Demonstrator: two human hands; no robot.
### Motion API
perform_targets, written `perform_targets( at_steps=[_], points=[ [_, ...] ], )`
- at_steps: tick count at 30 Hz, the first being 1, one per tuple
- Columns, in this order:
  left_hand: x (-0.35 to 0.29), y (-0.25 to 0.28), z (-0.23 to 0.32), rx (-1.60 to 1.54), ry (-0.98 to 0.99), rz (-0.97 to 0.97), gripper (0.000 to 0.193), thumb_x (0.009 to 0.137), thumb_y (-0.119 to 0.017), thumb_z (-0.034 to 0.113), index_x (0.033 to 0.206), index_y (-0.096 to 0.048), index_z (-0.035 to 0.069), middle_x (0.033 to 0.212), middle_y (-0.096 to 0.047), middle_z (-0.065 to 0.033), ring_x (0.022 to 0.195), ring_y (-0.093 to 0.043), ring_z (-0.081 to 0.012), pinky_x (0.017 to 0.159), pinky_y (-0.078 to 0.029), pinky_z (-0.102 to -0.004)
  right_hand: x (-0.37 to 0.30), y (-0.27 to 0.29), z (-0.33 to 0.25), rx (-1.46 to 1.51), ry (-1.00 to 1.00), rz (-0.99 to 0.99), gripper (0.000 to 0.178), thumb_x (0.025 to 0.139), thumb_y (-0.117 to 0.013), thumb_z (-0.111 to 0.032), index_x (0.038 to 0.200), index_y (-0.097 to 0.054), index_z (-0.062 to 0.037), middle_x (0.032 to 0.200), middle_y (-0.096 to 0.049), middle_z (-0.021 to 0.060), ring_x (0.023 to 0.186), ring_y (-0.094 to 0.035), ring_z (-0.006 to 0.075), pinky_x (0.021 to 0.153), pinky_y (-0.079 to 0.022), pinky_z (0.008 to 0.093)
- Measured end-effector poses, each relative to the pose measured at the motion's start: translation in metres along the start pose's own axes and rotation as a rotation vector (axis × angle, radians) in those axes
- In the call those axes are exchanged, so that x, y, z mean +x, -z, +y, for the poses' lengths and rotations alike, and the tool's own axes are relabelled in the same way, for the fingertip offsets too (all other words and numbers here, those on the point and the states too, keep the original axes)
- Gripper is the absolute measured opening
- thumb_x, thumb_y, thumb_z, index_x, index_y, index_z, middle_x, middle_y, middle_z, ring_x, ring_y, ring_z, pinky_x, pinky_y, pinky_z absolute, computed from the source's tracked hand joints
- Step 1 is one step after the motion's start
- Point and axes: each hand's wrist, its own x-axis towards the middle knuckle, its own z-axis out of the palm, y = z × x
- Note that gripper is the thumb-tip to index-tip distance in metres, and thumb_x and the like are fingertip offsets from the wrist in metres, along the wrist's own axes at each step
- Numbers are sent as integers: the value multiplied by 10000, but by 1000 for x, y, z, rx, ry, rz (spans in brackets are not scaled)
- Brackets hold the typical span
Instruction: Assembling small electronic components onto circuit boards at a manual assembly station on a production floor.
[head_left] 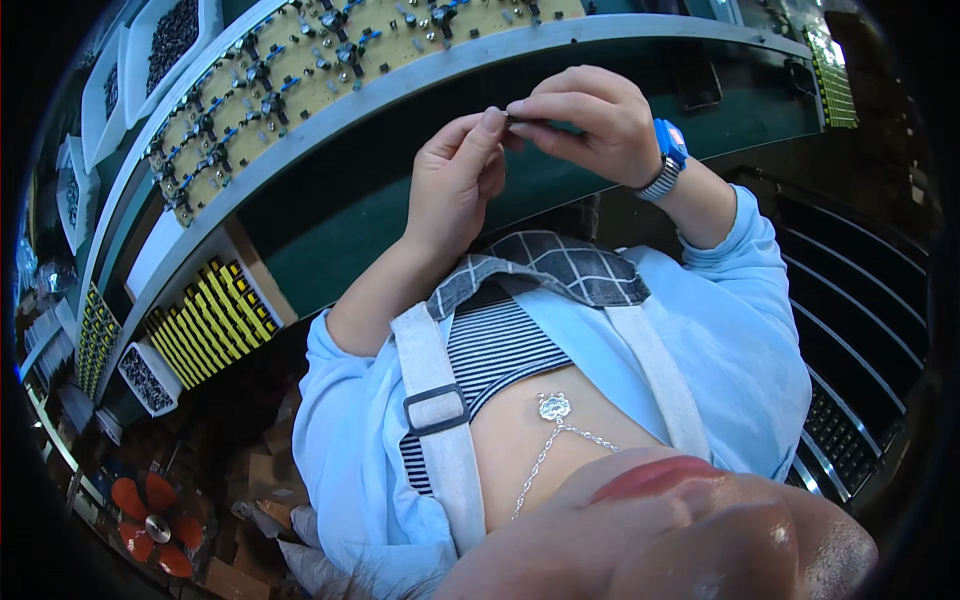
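Note:
My left hand (460, 175) and my right hand (590, 125) meet above the dark green worktop (345, 215). Thumbs and fingertips of both pinch together around a small dark piece (511, 117), too small to name. A blue wrist strap (671, 143) with a metal band circles my right wrist. Just beyond my hands, a metal rail (420, 68) runs along a tan circuit board panel (385, 35), which carries rows of black, blue and silver components.
At the far left are white bins (132, 75) of small black parts. Nearer stand yellow-and-black component strips (215, 325) and a small white tub (150, 380). A phone (695, 85) lies right of my hands; a yellow-green board (832, 80) is farther right. An orange fan (157, 525) is lower left.

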Motion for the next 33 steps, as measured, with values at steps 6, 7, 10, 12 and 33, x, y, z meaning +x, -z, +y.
perform_targets(
  at_steps=[6, 7, 10, 12, 33],
  points=[
    [5, -5, 7, -402, 323, 1, 385, 992, -458, 222, 1325, -498, 32, 1082, -637, -77, 853, -583, -97, 660, -466, -226, 52, 36, 31, -279, 232, 42, 194, 807, -726, -110, 992, -706, -53, 892, -666, 101, 803, -649, 268, 719, -525, 344],
    [4, -6, 7, -371, 341, 98, 400, 988, -432, 206, 1347, -472, 34, 1109, -629, -81, 890, -593, -109, 689, -485, -241, 63, 38, 33, -16, 222, 132, 154, 811, -698, -126, 933, -699, -33, 817, -653, 114, 759, -637, 304, 687, -512, 367],
    [4, -13, 10, -335, 353, 137, 417, 961, -424, 190, 1345, -484, 40, 1095, -634, -75, 917, -610, -135, 731, -500, -268, 76, 58, 32, -424, 155, -28, 138, 831, -672, -125, 933, -694, -34, 828, -661, 125, 771, -644, 305, 693, -514, 378],
    [5, -15, 10, -313, 363, 153, 426, 947, -420, 182, 1344, -489, 43, 1089, -637, -72, 931, -618, -147, 751, -508, -281, 77, 69, 38, -630, 116, -102, 133, 841, -658, -124, 934, -691, -35, 833, -665, 130, 778, -648, 305, 696, -515, 383],
    [3, -8, 7, -305, 295, 146, 405, 976, -388, 220, 1319, -503, 37, 1176, -628, -116, 1075, -623, -209, 894, -526, -340, 85, 60, 27, -845, 226, -284, 105, 832, -654, -129, 915, -691, -76, 858, -643, 100, 786, -632, 290, 687, -504, 376]
  ],
)
